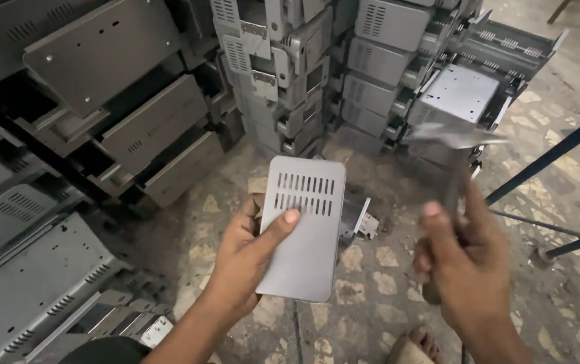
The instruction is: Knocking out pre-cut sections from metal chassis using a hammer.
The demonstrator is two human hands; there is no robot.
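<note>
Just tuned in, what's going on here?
A person is standing over a patterned floor, holding a grey sheet-metal cover with two rows of vent slots in the left hand, thumb across its face. The right hand grips a hammer, motion-blurred and raised to the right of the cover. Stacks of similar grey metal housings fill the area ahead and to the left. A sandalled foot shows at the bottom edge.

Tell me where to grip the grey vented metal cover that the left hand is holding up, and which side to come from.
Grip the metal cover by its long left edge, coming from the left as the left hand does: thumb across the plain face below the vent slots, fingers behind. The flat panel offers no handle. The blurred hammer in the right hand probably needs the right side free.
</note>
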